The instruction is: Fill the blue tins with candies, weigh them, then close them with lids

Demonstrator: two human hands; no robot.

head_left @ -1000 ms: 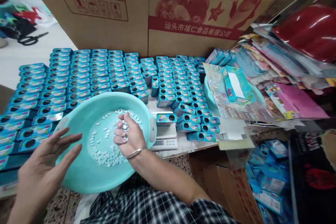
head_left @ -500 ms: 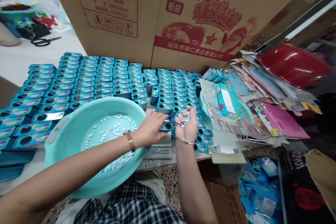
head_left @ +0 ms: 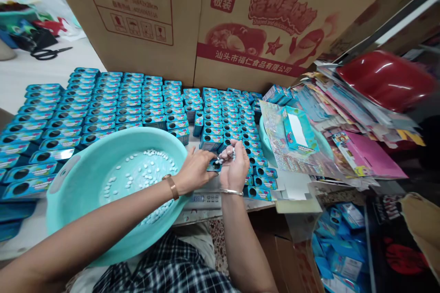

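My left hand (head_left: 194, 171) reaches across the teal basin (head_left: 85, 183) and holds a small blue tin (head_left: 214, 165) that stands on a white scale (head_left: 202, 199). My right hand (head_left: 234, 165) is cupped shut on a handful of white tablets, tipped against the hole in the tin's top. More white tablets (head_left: 144, 176) lie loose in the basin's bottom. Several rows of identical blue tins (head_left: 103, 110) cover the table behind the basin and beside the scale (head_left: 233, 119).
Big cardboard cartons (head_left: 206, 18) stand behind the tins. Right of the scale are a teal bowl with printed wrappers (head_left: 295, 137), stacked packaging sheets (head_left: 357, 114) and a red bowl (head_left: 388, 78). Scissors (head_left: 48, 52) lie far left. Boxes of blue packs (head_left: 343, 242) sit on the floor.
My right hand scooped tablets from the basin, carried them to the scale, and has turned from palm-up to tipped over the tin. My left hand crossed over and took hold of that tin.
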